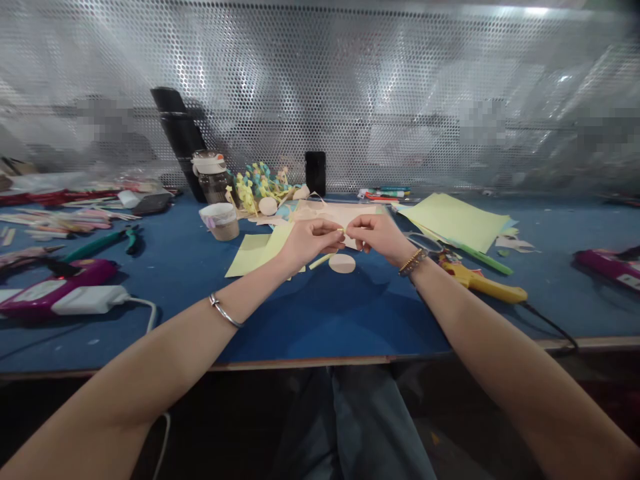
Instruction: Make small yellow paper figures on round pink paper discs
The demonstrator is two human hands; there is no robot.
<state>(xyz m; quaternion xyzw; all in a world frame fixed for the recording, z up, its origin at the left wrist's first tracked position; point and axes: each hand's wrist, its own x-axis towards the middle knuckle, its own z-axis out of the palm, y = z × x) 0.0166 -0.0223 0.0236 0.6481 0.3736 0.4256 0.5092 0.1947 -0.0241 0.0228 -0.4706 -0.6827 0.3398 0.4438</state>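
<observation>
Hands: the left hand (313,243) and the right hand (375,239) come together at mid-bench, fingertips meeting, with both pinching one narrow item.
Held item: a pale yellow paper strip (341,230), gripped between both sets of fingertips, its ends too thin to follow.
Directly below: a beige paper disc (342,263) lies at 6 o'clock from the fingertips, just beside a loose yellow paper strip (320,261).
Under the hands: a cream paper sheet (340,217) lies at 12 o'clock, and yellow paper sheets (255,253) reach out to 8 o'clock beneath the left wrist.
Wrists: a silver bangle (225,311) circles the left forearm; beaded bracelets (413,262) circle the right wrist.
Containers: a clear bottle (213,177) with dark contents stands at 10 o'clock beside a black flask (180,143), which tilts against a perforated metal panel (320,87).
Also at 11 o'clock: a roll of tape (219,220) and a colourful paper model (260,187). A black phone (315,173) stands upright at 12 o'clock.
Right side: a stack of pale green paper (455,222) lies at 2 o'clock, with a corded yellow-handled tool (480,283) at 3 o'clock.
Left side: green-handled pliers (100,243) and a magenta glue gun (55,287) lie on the blue bench (325,327) at 9 o'clock. The gun's white label is too small to read.
</observation>
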